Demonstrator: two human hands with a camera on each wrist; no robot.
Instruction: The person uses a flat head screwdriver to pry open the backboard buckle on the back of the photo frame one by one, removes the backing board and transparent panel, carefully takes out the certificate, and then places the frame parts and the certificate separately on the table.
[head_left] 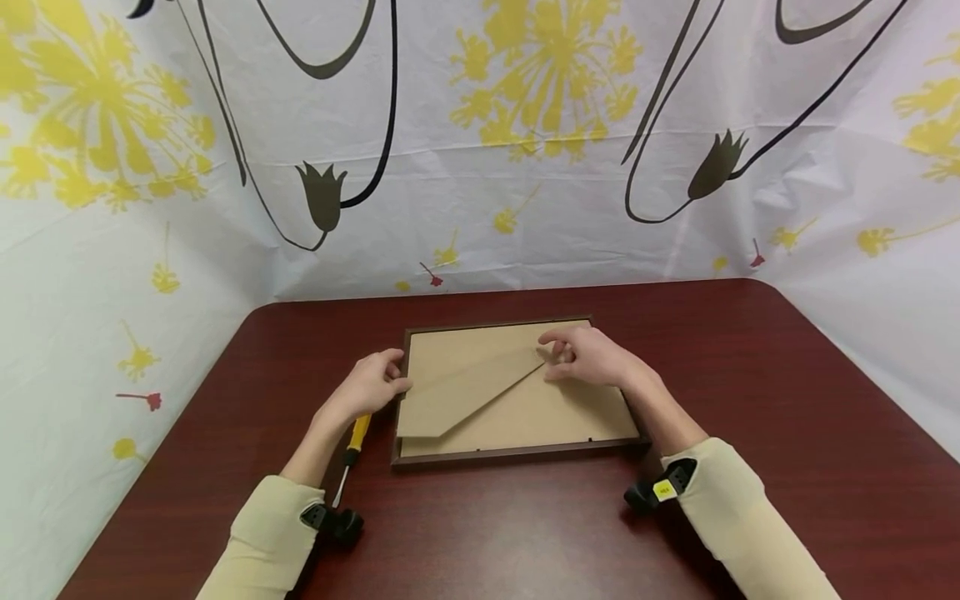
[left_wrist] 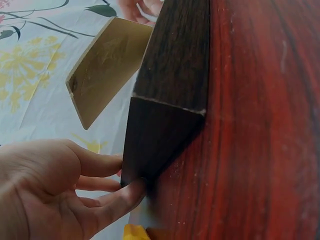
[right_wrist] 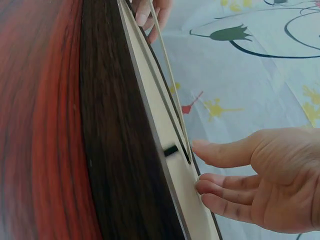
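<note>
A picture frame (head_left: pixel 517 452) with a dark wood-grain border lies back side up, its tan backing board (head_left: pixel 555 412) showing. From the board a cardboard stand flap (head_left: pixel 465 392) tilts up, its loose end raised at the left. At the frame's left side, my left hand (head_left: pixel 371 383) holds the border between thumb and fingers. My right hand (head_left: pixel 588 357) is at the flap's narrow end, where thumb and fingers rest apart against the board or flap; exact contact is unclear. The right wrist view shows the thumb (right_wrist: pixel 222 152) by the flap's end.
A screwdriver (head_left: pixel 360 433) with a yellow handle lies left of the frame, partly under the left forearm. The dark red table (head_left: pixel 517 533) carries all of this. A white patterned sheet (head_left: pixel 487 233) hangs behind and at both sides. Each wrist wears a small black camera (head_left: pixel 345 527).
</note>
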